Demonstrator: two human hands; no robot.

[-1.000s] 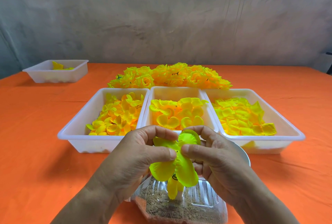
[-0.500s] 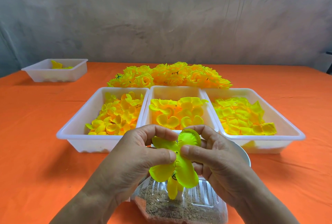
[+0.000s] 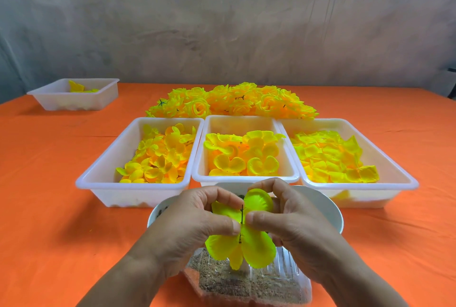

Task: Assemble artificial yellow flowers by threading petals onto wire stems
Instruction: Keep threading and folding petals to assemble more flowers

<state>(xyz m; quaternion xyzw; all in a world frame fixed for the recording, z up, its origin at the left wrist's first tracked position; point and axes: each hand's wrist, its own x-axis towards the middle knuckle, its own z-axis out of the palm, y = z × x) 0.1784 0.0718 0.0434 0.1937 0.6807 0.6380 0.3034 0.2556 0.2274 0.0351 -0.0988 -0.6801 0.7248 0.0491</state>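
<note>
The table [image 3: 49,208], covered in orange, carried everything. Three white trays sat touching in a row across its middle. The left tray [image 3: 98,173] held small yellow-orange petals, the middle tray [image 3: 244,179] held larger rounded ones, and the right tray [image 3: 404,178] held flat pale-yellow ones. Behind them, toward the far edge, lay a heap of finished flowers [image 3: 234,102]. A far tray [image 3: 74,104] stood well apart near the far left corner with a few yellow bits inside.

Just in front of the middle tray sat a white bowl [image 3: 328,210]. Nearer me, at the near edge, was a clear box [image 3: 246,284] with sandy grit in it.

My hands were together above the bowl and box. My left hand [image 3: 192,220] and right hand [image 3: 291,220] each pinched the petal piece [image 3: 256,245], with the thumb tips almost meeting at its centre and the forefingers curled over its top. The piece had bright yellow-green lobes, and the lower ones drooped over the box. A thin dark wire [image 3: 242,213] stood upright through its centre, showing between and above my thumbs.
</note>
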